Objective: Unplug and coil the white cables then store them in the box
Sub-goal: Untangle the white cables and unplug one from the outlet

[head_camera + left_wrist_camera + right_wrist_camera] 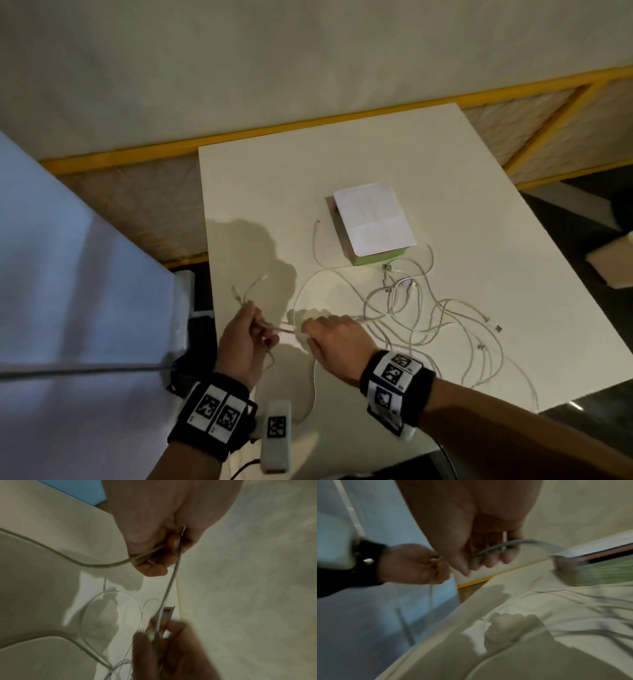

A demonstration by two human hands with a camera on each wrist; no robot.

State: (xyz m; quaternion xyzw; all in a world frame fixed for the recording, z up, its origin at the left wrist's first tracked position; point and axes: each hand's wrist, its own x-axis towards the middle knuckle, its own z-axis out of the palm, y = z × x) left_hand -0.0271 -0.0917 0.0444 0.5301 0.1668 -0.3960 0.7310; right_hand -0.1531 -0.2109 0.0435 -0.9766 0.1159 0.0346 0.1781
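Several white cables (pixel 404 308) lie tangled across the white table (pixel 479 192), in front of a green box (pixel 371 222) whose white lid is down. My left hand (pixel 246 332) pinches a bunch of cable ends (pixel 248 289) that stick up past its fingers (pixel 154 555). A short stretch of cable (pixel 284 329) runs taut from it to my right hand (pixel 329 337), whose fingers (pixel 489 559) curl round the same cable (pixel 496 546). Both hands hover just above the table's near left part.
A white power strip (pixel 275 435) with a tag lies at the table's near edge, one cable looping toward it. A pale blue-white surface (pixel 68 274) rises close on the left. Beyond the table's far edge runs a yellow-framed panel (pixel 308 126).
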